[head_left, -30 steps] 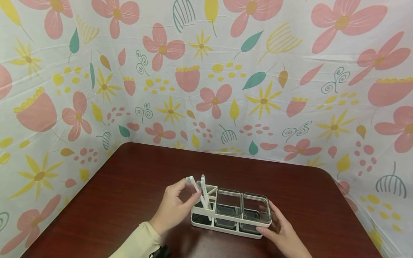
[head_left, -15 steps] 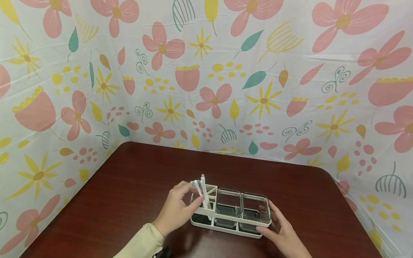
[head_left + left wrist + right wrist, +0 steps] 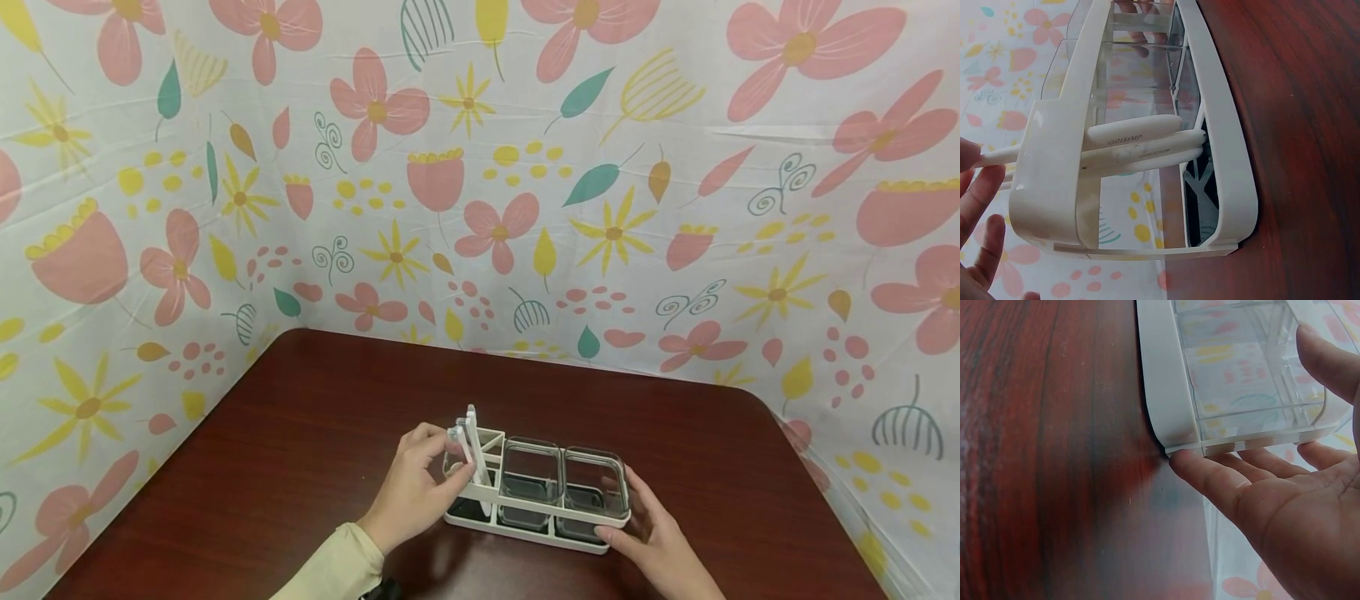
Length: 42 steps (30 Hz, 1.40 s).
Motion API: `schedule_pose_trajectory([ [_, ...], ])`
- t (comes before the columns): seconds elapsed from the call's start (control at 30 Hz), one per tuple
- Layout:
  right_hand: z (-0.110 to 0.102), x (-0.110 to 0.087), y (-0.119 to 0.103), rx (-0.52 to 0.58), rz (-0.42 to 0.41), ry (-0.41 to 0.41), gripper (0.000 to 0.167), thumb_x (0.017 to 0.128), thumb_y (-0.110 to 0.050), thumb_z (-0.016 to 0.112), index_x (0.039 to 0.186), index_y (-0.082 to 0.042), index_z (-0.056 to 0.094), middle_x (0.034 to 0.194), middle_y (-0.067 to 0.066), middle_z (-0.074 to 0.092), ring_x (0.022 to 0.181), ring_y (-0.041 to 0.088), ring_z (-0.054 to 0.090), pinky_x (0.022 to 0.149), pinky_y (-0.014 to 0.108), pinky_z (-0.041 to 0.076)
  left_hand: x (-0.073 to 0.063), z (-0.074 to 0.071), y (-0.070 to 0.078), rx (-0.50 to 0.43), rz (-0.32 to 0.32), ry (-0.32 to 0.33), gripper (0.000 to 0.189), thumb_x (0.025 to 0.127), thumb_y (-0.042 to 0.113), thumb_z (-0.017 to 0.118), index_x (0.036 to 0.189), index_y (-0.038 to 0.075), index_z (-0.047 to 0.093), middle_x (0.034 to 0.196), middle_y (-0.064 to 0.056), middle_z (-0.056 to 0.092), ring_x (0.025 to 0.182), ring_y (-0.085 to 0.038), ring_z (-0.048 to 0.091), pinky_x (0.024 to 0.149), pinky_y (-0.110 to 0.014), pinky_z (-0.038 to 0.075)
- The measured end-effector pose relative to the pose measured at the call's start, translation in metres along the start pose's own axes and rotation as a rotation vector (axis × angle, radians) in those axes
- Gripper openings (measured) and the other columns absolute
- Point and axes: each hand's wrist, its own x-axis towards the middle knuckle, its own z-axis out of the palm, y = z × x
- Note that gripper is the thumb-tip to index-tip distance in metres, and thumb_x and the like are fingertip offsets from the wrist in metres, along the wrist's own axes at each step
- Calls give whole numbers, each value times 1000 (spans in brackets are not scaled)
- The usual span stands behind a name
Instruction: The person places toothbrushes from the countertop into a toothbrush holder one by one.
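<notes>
My left hand (image 3: 416, 483) pinches a white toothbrush (image 3: 465, 448) near its head, between thumb and fingers. The toothbrush stands tilted in the left compartment of a white toothbrush holder (image 3: 558, 507). In the left wrist view its handle (image 3: 1135, 130) passes through the upper frame, its end a little short of the dark base. Two other white toothbrushes (image 3: 1147, 156) lean beside it in that compartment. My right hand (image 3: 660, 542) grips the holder's right end, thumb at the front, fingers along the side; in the right wrist view the fingertips (image 3: 1188, 462) touch the end wall.
Two clear square cups, the left cup (image 3: 531, 467) and the right cup (image 3: 596, 479), sit in the holder's other compartments. The holder stands on a dark red wooden table (image 3: 337, 400). A flower-patterned cloth (image 3: 480, 208) hangs behind and at the sides.
My left hand has moved slightly right and down, lowering the toothbrush deeper into the left compartment and bringing it closer to the others. The right hand and the holder have stayed in place.
</notes>
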Motion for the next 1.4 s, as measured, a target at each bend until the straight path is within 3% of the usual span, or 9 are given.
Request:
schedule_pose_trajectory([
  [0.47, 0, -1, 3, 8, -31, -2, 88, 89, -9, 74, 156, -4, 17, 148, 26, 41, 120, -11, 41, 89, 13, 40, -4, 4, -3, -9, -7, -13, 27, 75, 7, 84, 81, 27, 65, 89, 18, 53, 92, -9, 51, 91, -53, 34],
  [0.63, 1, -1, 2, 4, -28, -2, 88, 89, -10, 74, 156, -4, 17, 148, 26, 41, 125, -4, 42, 90, 13, 39, -5, 5, -4, -5, 14, -12, 26, 75, 8, 84, 81, 25, 66, 89, 18, 54, 91, -8, 52, 93, -54, 33],
  [0.87, 1, 0, 1, 8, -27, -1, 87, 89, -10, 73, 156, -4, 18, 147, 26, 42, 121, -9, 42, 90, 14, 40, -6, 5, -4, -25, -31, -44, 25, 77, 7, 83, 82, 26, 67, 91, 18, 53, 89, -9, 52, 95, -56, 32],
  [1.4, 1, 0, 0, 1, -27, 0, 87, 89, -10, 74, 156, -5, 18, 146, 25, 44, 120, -9, 43, 90, 15, 42, -8, 7, -6, -29, -43, -55, 24, 78, 7, 82, 82, 26, 68, 91, 16, 54, 82, -14, 56, 97, -57, 30],
])
